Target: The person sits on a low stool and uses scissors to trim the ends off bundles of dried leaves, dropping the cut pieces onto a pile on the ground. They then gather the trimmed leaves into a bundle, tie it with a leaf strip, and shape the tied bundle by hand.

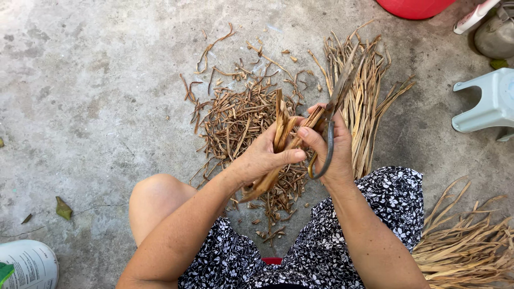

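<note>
Gripping dried stalk (pixel 282 140) between hands — left (pixel 261 158), right (pixel 332 143) with shears (pixel 333 115)

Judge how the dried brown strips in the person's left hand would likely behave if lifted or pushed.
The strips are probably light: the left hand holds several in a loose grip. They look fairly stiff yet bendable, since they stand up from the hand but curve. Likely brittle too: curled scraps litter the concrete floor.
</note>
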Motion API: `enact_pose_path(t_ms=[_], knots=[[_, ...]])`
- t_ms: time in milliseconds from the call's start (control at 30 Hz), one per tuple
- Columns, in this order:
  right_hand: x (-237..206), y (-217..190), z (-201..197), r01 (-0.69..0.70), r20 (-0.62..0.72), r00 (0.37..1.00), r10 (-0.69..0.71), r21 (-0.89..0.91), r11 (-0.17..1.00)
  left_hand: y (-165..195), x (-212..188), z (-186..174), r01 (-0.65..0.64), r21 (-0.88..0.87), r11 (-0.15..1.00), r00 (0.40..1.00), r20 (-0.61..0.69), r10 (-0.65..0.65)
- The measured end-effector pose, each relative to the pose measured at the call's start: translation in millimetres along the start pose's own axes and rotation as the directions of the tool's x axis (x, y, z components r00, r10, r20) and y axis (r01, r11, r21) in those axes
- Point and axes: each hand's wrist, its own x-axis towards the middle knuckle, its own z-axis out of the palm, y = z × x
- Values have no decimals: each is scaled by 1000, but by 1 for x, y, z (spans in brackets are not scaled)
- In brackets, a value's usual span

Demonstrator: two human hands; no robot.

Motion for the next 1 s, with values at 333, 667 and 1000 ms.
enact_pose_path(t_ms=[333, 667, 1000], knots=[[0, 2, -1, 58, 15, 998, -56, -253, 966, 20, -2, 2, 7, 187, 982, 973, -226, 36], [-6, 0, 4, 170, 138, 983, -125, -392, 904, 15, 0, -6, -154, 97, 983, 948, -266, 174], [-11, 6, 12, 90, 164, 986, 37, -698, 710, 11, -1, -10, -59, -178, 982, 927, -374, -12]])
